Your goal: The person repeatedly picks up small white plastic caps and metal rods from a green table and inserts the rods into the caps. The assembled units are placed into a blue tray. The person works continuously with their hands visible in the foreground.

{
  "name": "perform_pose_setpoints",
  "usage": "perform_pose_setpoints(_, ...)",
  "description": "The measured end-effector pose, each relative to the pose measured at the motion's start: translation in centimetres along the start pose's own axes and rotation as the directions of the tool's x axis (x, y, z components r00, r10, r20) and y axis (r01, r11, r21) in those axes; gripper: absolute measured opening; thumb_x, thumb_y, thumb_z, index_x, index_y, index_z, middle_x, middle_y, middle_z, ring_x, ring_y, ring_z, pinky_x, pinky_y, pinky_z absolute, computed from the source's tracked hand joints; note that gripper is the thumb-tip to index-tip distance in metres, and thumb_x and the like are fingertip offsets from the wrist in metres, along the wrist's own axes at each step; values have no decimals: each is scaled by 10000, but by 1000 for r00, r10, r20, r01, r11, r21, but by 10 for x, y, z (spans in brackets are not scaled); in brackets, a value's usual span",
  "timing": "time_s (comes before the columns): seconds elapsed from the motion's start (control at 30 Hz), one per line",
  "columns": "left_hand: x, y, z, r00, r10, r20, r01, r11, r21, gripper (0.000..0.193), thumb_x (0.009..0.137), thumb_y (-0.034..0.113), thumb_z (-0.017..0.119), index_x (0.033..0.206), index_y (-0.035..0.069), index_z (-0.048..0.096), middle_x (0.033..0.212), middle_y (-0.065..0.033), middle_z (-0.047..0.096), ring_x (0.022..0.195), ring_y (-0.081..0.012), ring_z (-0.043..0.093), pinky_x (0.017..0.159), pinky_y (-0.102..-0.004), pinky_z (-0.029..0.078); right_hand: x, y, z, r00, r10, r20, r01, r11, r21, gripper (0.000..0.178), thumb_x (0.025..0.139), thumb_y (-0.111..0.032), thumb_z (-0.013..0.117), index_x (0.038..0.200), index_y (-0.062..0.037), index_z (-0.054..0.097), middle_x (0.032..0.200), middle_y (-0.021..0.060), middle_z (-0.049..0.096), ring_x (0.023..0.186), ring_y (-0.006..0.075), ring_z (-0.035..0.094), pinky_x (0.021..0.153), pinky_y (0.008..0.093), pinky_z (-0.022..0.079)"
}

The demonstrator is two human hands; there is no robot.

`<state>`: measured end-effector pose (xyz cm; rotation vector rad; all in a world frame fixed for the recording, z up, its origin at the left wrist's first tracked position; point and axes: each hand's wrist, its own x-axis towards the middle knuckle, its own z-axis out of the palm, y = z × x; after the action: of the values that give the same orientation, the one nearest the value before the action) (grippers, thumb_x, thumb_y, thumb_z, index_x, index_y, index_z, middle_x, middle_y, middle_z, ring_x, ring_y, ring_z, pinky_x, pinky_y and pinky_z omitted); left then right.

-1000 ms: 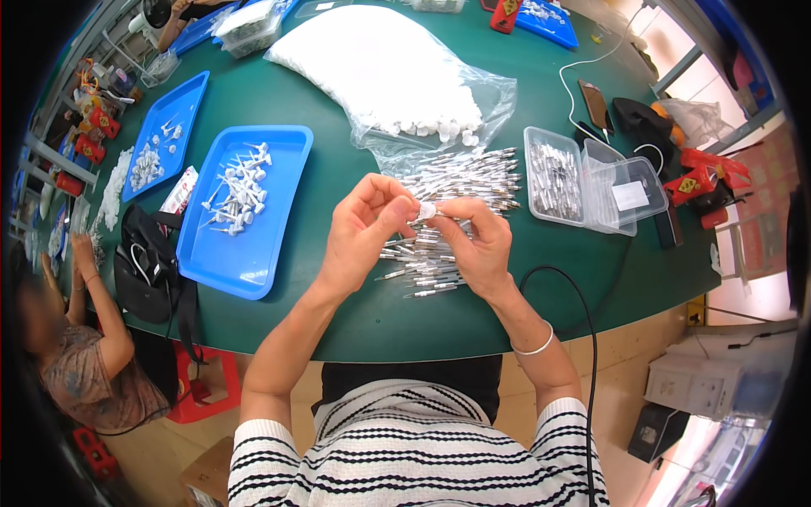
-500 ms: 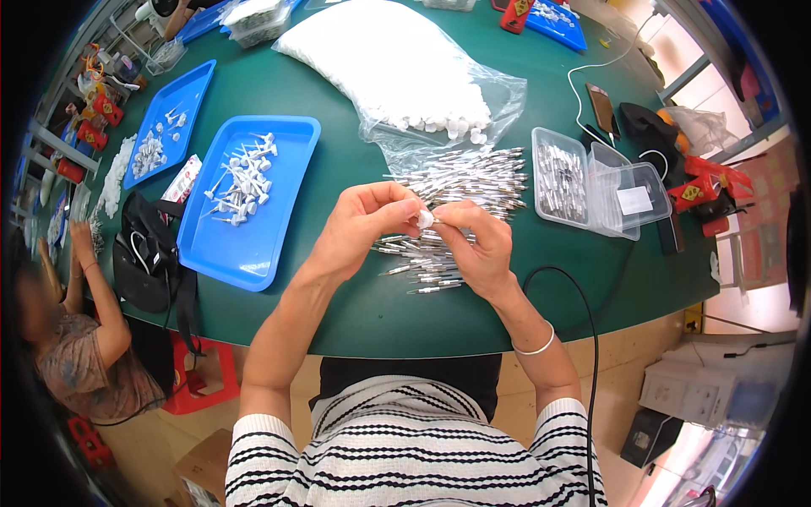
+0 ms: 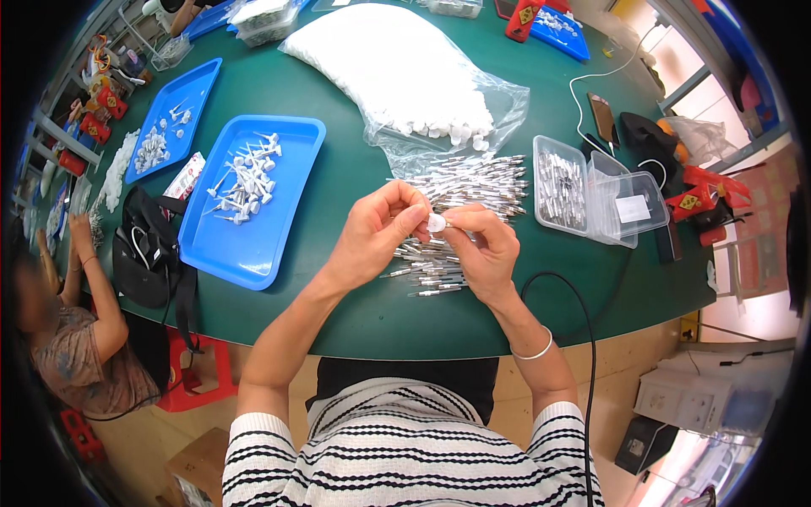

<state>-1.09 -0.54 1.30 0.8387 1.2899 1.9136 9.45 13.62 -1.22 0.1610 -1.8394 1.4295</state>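
Both hands meet over the near part of a pile of slim metal pins (image 3: 469, 182). My left hand (image 3: 378, 235) is closed in a pinch, its thumb and forefinger at the edge of a small white plastic cap (image 3: 436, 223). From the other side, my right hand (image 3: 483, 251) pinches close against the cap, on what looks like the end of a slim metal pin mostly hidden by the fingers. Behind the pile, a clear plastic bag (image 3: 397, 152) spills many loose white caps (image 3: 456, 131). A blue tray (image 3: 283, 198) at left holds several capped pins (image 3: 245, 182).
A clear box of pins (image 3: 560, 186) with its lid (image 3: 632, 198) stands at right, by a phone (image 3: 603, 117) and a black cable (image 3: 583, 308). At left are a black bag (image 3: 139, 253), a second blue tray (image 3: 198, 101) and a person (image 3: 89, 338) at work.
The white cap and my fingertips have shifted slightly right. More of the cap's face shows between the two hands. The whole view has tilted a little.
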Motion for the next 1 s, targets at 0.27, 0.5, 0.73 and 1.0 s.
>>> perform_pose_setpoints(0.27, 1, 0, 0, 977, 145, -159, -119, 980, 159, 155, 976, 159, 535, 923, 14, 537, 843, -25, 561, 767, -66, 535, 687, -226, 466, 1, 1, -1, 997, 70, -43, -69, 997, 25, 159, 777, 81, 697, 893, 2, 624, 860, 95, 672, 766, 165, 645, 672, 260, 513)
perform_pose_setpoints(0.5, -4, 4, 9, 969, 222, -109, -155, 890, 428, 127, 929, 127, 607, 886, 17, 560, 828, 19, 533, 741, -44, 473, 675, -195, 394, 3, 1, 0, 998, -49, -24, 47, 994, -94, 191, 758, 90, 707, 895, -10, 619, 860, 103, 669, 770, 182, 651, 663, 268, 522)
perform_pose_setpoints(0.73, -5, 3, 11, 992, 2, -126, 12, 993, 114, 122, 918, 140, 620, 872, 38, 572, 797, 30, 541, 748, -37, 465, 673, -197, 375, -2, 5, 0, 998, 17, -61, -17, 1000, -4, 191, 764, 99, 698, 905, -4, 622, 870, 103, 667, 780, 174, 647, 672, 265, 523)
perform_pose_setpoints(1.0, 1, -9, 2, 995, -51, -91, 44, 996, -83, 235, 993, 278, 503, 920, 60, 550, 816, 9, 532, 742, -61, 475, 685, -222, 403, 0, -1, 2, 974, 217, -60, -190, 937, 294, 163, 805, 103, 665, 929, 3, 630, 966, 100, 625, 846, 143, 610, 719, 242, 506)
